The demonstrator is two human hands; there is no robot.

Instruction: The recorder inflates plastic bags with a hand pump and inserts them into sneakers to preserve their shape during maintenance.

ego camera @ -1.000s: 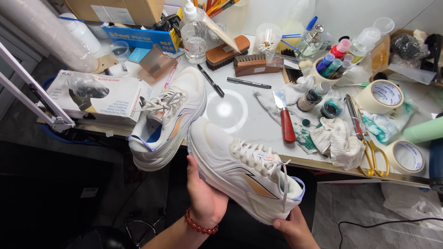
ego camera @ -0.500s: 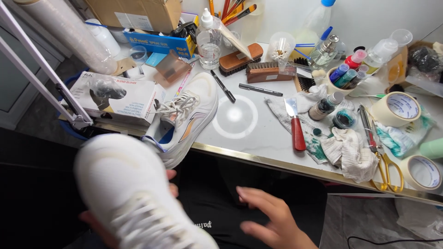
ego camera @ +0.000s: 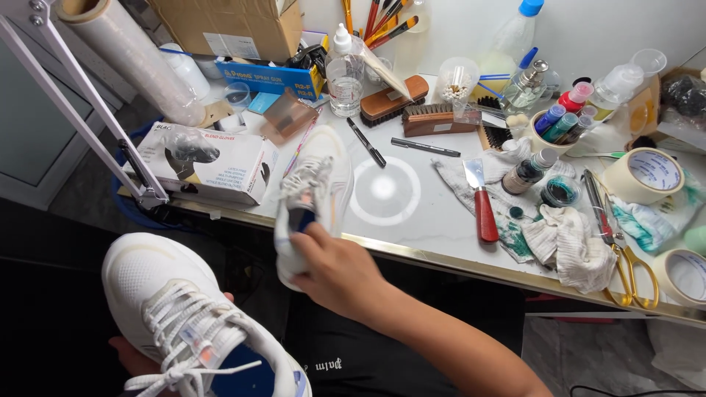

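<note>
My left hand [ego camera: 129, 359] is under a white sneaker [ego camera: 169, 309] with white laces and a blue lining, held low at the left below the table edge; most of the hand is hidden by the shoe. My right hand [ego camera: 334, 268] grips the heel end of a second white sneaker [ego camera: 318, 180]. That shoe lies on the white worktable [ego camera: 434, 220] with its heel hanging over the front edge.
A box of gloves [ego camera: 206, 162] sits left of the second sneaker, beside a white metal arm [ego camera: 88, 103] and a film roll [ego camera: 132, 59]. A red-handled scraper [ego camera: 482, 209], rags [ego camera: 570, 239], yellow scissors [ego camera: 625, 261], tape rolls [ego camera: 651, 173], brushes [ego camera: 397, 99] and small bottles crowd the table.
The sneaker I held in front of me has moved down to the lower left in my left hand. My right hand has let go of it and taken the heel of the shoe on the table.
</note>
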